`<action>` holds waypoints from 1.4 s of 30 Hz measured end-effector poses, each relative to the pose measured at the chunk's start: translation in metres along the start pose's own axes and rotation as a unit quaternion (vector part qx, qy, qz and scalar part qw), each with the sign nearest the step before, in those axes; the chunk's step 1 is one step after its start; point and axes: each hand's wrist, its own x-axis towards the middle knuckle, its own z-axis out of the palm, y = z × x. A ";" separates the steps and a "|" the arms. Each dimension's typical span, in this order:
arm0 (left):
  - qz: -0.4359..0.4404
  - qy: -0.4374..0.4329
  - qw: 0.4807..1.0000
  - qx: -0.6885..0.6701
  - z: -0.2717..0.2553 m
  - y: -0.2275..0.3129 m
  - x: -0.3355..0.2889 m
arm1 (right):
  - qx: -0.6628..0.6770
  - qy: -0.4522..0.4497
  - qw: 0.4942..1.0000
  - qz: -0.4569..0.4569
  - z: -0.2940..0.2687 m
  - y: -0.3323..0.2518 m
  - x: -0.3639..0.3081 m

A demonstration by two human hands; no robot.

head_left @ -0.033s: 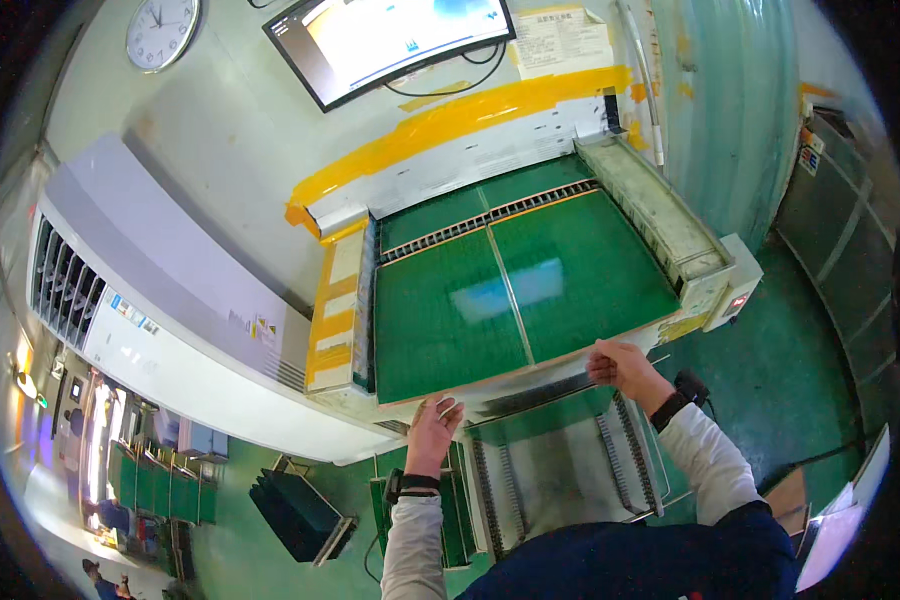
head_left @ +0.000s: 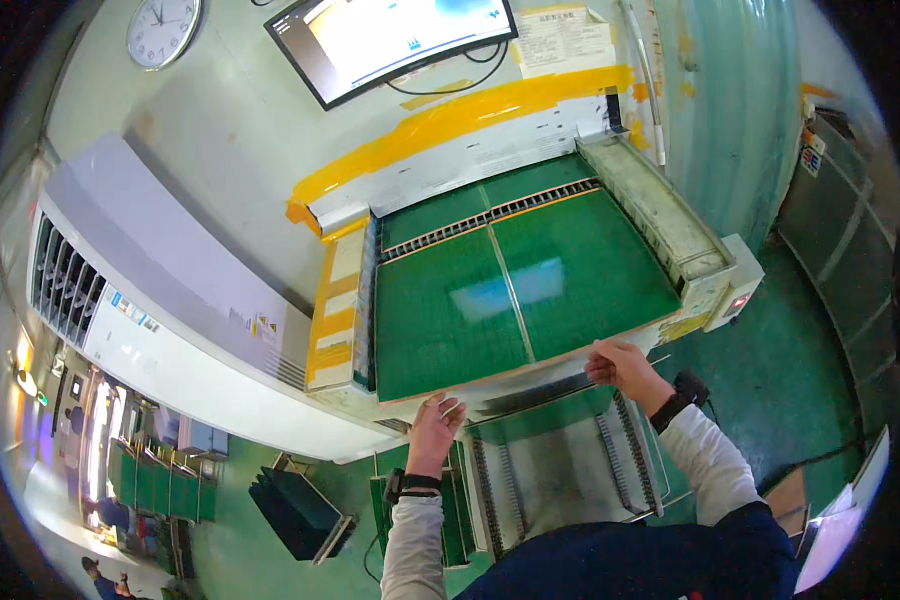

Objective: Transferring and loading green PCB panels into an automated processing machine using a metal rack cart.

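A wide green panel (head_left: 580, 235) with a copper-coloured near edge and a pale strip down its middle lies flat on a machine bed. My left hand (head_left: 434, 432) is at the left part of that near edge, its fingers bent and the fingertips against the rim. Farther right, my right hand (head_left: 627, 372) has its fingers curled together at the same edge. Both hands appear to pinch the panel, though the undersides of the fingers are hidden. Beyond the panel runs a dark row of rollers (head_left: 440, 238), with more green surface behind it.
Below my hands stands a metal rack (head_left: 560, 475) with toothed side strips. A white air-conditioner-like cabinet (head_left: 185, 225) flanks the machine on the left. Dark panels in a stand (head_left: 295, 515) rest on the green floor. A screen (head_left: 395, 45) hangs on the wall. Another person (head_left: 105, 580) is far left.
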 end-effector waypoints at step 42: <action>0.332 0.088 0.724 0.598 0.014 -0.009 -0.035 | -0.672 0.159 0.586 -0.425 0.020 -0.037 0.081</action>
